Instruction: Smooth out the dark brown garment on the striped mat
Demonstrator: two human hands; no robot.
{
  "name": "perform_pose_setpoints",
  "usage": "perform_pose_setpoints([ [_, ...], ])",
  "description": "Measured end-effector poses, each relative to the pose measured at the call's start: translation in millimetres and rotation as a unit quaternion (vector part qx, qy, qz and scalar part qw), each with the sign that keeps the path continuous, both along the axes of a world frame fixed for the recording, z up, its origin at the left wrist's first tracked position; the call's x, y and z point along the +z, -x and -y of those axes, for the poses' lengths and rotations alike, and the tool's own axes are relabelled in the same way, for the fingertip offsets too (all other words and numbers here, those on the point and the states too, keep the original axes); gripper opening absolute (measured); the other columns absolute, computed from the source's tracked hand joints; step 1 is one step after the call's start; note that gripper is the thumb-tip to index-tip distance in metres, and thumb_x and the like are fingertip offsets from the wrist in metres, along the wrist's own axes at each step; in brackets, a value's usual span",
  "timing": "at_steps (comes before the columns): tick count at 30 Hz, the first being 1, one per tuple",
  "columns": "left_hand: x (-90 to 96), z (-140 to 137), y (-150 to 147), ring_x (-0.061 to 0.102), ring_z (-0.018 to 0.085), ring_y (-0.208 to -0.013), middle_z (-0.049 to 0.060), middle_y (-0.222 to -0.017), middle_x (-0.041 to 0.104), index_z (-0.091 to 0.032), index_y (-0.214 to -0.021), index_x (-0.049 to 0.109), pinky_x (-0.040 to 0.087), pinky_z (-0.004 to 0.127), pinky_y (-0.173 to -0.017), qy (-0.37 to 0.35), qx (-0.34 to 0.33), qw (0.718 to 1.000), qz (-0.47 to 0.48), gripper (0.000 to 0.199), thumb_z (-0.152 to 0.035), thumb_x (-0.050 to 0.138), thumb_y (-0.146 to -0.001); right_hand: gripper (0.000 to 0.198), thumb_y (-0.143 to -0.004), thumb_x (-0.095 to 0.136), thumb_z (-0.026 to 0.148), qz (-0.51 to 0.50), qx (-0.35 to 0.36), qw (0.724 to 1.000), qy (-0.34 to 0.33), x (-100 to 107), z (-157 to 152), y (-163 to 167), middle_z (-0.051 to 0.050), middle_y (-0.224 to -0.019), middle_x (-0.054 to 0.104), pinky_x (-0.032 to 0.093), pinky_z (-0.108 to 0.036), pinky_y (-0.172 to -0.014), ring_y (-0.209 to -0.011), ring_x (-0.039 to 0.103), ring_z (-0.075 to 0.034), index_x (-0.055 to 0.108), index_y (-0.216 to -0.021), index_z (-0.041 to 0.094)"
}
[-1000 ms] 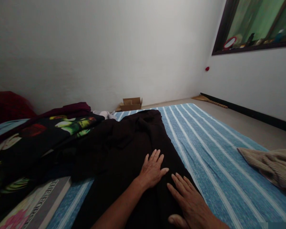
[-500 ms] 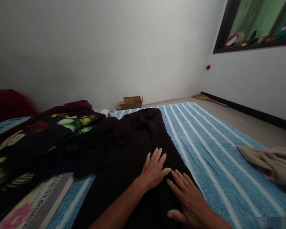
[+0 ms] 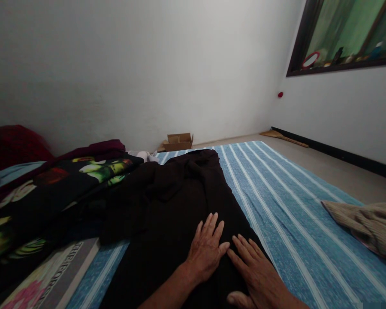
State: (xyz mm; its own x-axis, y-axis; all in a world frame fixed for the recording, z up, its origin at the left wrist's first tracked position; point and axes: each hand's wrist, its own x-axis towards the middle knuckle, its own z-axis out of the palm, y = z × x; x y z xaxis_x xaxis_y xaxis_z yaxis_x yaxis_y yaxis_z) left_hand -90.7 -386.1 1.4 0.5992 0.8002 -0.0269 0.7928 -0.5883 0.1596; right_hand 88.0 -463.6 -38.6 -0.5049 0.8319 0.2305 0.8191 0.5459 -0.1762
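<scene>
The dark cloth [image 3: 170, 219] lies spread lengthwise over the striped sheet [image 3: 296, 210], rumpled at its far end and flatter under the hands. The left hand [image 3: 206, 246] has drawn slightly back toward the person, while the right hand [image 3: 257, 270] stays about where it was; the cloth's outline hardly differs, so this looks like a light smoothing stroke rather than a refolding. Both hands rest flat on top with fingers loosely spread, apparently gripping nothing, though the palms are hidden and whether the right thumb catches a fold I cannot tell. The cloth's near end runs out of view, and its left side merges with the black of the flowered cloth [image 3: 112, 169]. Beside it, the book [image 3: 67, 266] is cut off below, as is the tan cloth [image 3: 369, 227] at the right edge.
</scene>
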Motion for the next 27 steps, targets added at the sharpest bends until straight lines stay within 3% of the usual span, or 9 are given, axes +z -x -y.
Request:
perform_pose_setpoints([
  [7,8.4,18,8,0.011,0.025,-0.136,0.009,-0.149,0.016,-0.022,-0.139,0.029,0.021,0.050,-0.108,0.024,0.002,1.000,-0.001,0.056,-0.035,0.046,-0.087,0.076,-0.074,0.047,0.069,-0.025,-0.030,0.998,-0.058,-18,-2,3,-0.014,-0.138,0.038,0.031,-0.049,-0.101,-0.129,0.031,-0.032,0.042,-0.133,0.021],
  [12,17.5,34,24,0.013,0.027,-0.136,0.010,-0.148,0.016,-0.020,-0.140,0.027,0.024,0.051,-0.106,0.058,-0.065,0.996,-0.010,0.070,-0.058,0.042,-0.083,0.073,-0.076,0.044,0.069,-0.013,-0.025,0.994,-0.108,-33,-7,2,-0.013,-0.137,0.041,0.036,-0.047,-0.097,-0.126,0.036,-0.032,0.041,-0.133,0.023],
  [17,-4.5,35,39,0.020,0.030,-0.134,0.013,-0.146,0.022,-0.020,-0.140,0.026,0.029,0.052,-0.103,0.008,-0.094,0.995,-0.007,0.079,-0.068,0.037,-0.079,0.054,-0.088,0.043,0.049,0.021,-0.006,0.990,-0.136,-40,-11,-3,-0.010,-0.137,0.042,0.039,-0.042,-0.094,-0.124,0.039,-0.029,0.037,-0.136,0.025],
  [21,-23.0,30,45,0.025,0.031,-0.132,0.013,-0.145,0.026,-0.022,-0.142,0.020,0.031,0.051,-0.102,-0.044,-0.120,0.992,0.006,0.081,-0.066,0.041,-0.078,0.050,-0.089,0.043,0.045,0.027,-0.006,0.986,-0.164,-49,-15,-4,-0.009,-0.133,0.047,0.041,-0.040,-0.091,-0.120,0.045,-0.028,0.038,-0.135,0.027],
  [24,-25.6,27,46,0.026,0.030,-0.132,0.012,-0.144,0.027,-0.024,-0.143,0.017,0.034,0.049,-0.101,-0.050,-0.126,0.991,-0.008,0.070,-0.056,0.040,-0.085,0.044,-0.089,0.045,0.041,0.037,-0.007,0.986,-0.161,-54,-19,-3,-0.009,-0.129,0.051,0.044,-0.039,-0.088,-0.116,0.049,-0.028,0.044,-0.131,0.028],
  [27,-24.6,26,46,0.029,0.027,-0.131,0.010,-0.144,0.029,-0.026,-0.143,0.017,0.036,0.047,-0.100,-0.060,-0.119,0.991,-0.025,0.055,-0.041,0.032,-0.092,0.043,-0.086,0.049,0.043,0.020,-0.010,0.995,-0.102,-42,-26,-3,-0.009,-0.129,0.052,0.044,-0.041,-0.089,-0.116,0.049,-0.029,0.050,-0.126,0.028],
])
